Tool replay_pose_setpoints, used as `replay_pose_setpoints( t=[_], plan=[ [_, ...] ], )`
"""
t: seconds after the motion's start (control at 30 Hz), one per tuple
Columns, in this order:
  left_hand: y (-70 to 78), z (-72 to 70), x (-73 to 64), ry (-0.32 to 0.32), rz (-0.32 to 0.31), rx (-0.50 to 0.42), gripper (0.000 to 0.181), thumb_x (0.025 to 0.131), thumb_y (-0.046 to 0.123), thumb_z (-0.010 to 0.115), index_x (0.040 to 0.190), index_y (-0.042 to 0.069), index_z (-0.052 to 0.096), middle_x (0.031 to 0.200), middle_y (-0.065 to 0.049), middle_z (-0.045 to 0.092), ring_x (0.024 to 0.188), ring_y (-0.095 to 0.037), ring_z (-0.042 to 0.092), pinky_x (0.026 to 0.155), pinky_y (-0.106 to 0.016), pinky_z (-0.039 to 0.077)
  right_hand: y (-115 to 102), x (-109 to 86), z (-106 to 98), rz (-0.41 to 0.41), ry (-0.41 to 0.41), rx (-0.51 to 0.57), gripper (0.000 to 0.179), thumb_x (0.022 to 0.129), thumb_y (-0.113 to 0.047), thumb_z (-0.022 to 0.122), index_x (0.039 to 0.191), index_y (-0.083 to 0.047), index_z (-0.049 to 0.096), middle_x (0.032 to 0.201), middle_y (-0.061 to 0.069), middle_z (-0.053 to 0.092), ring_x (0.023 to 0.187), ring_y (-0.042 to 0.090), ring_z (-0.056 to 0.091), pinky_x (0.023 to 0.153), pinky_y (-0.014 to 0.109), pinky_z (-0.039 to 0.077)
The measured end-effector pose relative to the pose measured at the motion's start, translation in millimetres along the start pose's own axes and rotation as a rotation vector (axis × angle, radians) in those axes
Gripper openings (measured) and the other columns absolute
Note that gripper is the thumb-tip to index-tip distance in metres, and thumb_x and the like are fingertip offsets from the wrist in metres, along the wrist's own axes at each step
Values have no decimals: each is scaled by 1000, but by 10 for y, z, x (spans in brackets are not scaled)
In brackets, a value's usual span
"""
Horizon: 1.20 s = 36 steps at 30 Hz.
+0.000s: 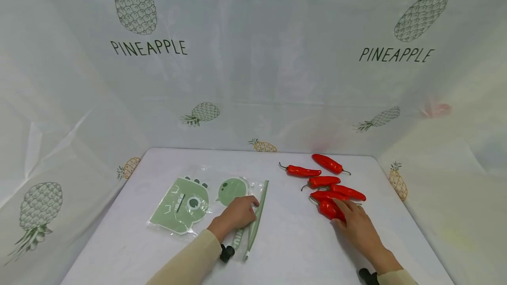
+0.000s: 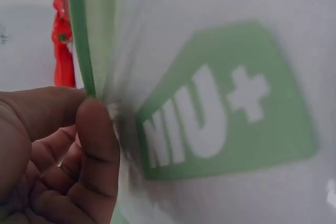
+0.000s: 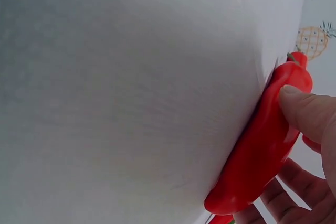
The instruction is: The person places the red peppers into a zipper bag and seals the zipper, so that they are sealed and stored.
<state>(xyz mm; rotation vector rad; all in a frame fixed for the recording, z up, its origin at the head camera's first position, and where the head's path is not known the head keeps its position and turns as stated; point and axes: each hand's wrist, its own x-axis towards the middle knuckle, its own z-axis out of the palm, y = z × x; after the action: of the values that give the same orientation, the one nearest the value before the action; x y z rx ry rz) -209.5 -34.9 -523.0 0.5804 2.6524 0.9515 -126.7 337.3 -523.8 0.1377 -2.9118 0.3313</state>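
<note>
A clear plastic zip bag (image 1: 180, 210) with green cartoon prints lies flat on the white table, its green edge strip (image 1: 263, 197) towards the peppers. My left hand (image 1: 239, 211) pinches the bag beside that strip between thumb and finger; "NIU+" lettering (image 2: 205, 114) shows close by in the left wrist view. On the right, my right hand (image 1: 356, 228) grips a glossy red pepper (image 3: 257, 150), thumb on one side and fingers on the other. This pepper lies nearest me in the group, and the hand partly covers it in the head view.
Several more red peppers lie beyond the right hand, among them one at the back (image 1: 326, 163) and one with its stem pointing left (image 1: 303, 171). A pale sheet with pineapple prints (image 1: 253, 78) hangs behind and around the table (image 1: 293, 241).
</note>
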Motion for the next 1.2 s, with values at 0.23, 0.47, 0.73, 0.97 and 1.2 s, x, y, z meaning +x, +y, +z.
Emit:
replay_pose_setpoints(
  t=[0.23, 0.47, 0.73, 0.97, 1.2],
  plan=[
    [50, -197, -44, -32, -33, -134, 13, 97, 4, 62, 108, 10, 65, 73, 0, 66, 50, -13, 64, 59, -26, 50, -58, 57, -17, 37, -99, 2, 73, 84, -23, 91, 146, -3, 58, 134, 23, 67, 119, 46, 62, 96, 64, 60],
    [8, -381, -121, 4, -39, -373, 27, 99, 6, 68, 126, 5, 66, 81, -5, 75, 55, -16, 69, 59, -35, 63, -116, 128, -92, 33, -170, 0, 70, 81, -22, 92, 141, -1, 62, 121, 15, 73, 107, 35, 65, 93, 59, 63],
    [-21, -445, -200, 99, -128, -628, 32, 97, 7, 73, 128, -4, 71, 88, -11, 76, 63, -14, 70, 61, -35, 67, -150, 151, -127, -52, -110, -41, 67, 79, -22, 93, 138, -6, 66, 122, 16, 75, 111, 41, 67, 95, 69, 58],
    [-25, -464, -216, 132, -160, -639, 28, 98, 9, 73, 124, -3, 74, 94, -9, 76, 67, -14, 71, 63, -33, 68, -212, 187, -217, -28, -141, 56, 78, 84, -18, 90, 152, -7, 53, 125, 17, 70, 105, 32, 66, 87, 56, 66],
    [-10, -479, -259, 161, -163, -666, 29, 98, 12, 75, 123, -2, 75, 99, -10, 76, 69, -13, 70, 66, -31, 68, -290, 231, -259, 51, -127, 168, 86, 85, -19, 90, 157, -8, 45, 129, 19, 69, 105, 32, 65, 81, 51, 68]
  ],
)
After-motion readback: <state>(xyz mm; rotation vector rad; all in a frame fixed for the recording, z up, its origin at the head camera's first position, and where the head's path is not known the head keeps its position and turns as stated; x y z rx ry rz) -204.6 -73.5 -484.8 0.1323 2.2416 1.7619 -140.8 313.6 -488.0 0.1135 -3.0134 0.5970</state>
